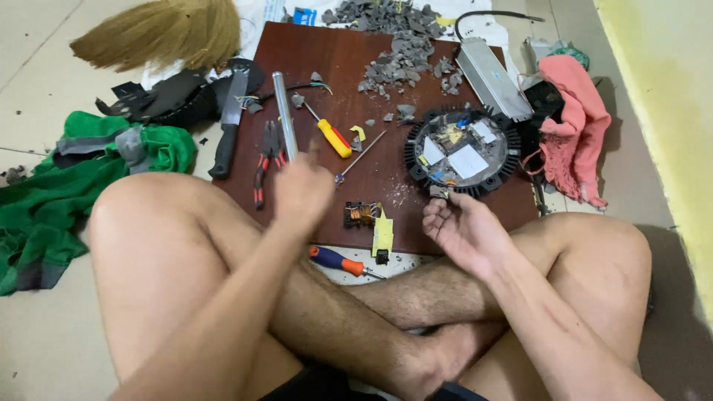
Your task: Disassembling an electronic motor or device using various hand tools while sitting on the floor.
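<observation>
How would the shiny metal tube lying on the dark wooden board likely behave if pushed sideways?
The shiny round metal tube would probably roll, since it looks cylindrical and lies on the flat dark wooden board. It looks rigid, so it should not bend. Its polished surface may be slippery. The left hand, blurred, is at its near end.

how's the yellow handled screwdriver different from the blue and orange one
The yellow-handled screwdriver lies on the dark wooden board, above the left hand; the blue and orange screwdriver lies off the board's near edge, beside the person's leg. The yellow one has a yellow grip with a red band and points up-left; the other has a blue grip with an orange collar and points right. Both lie flat, held by neither hand.
</observation>
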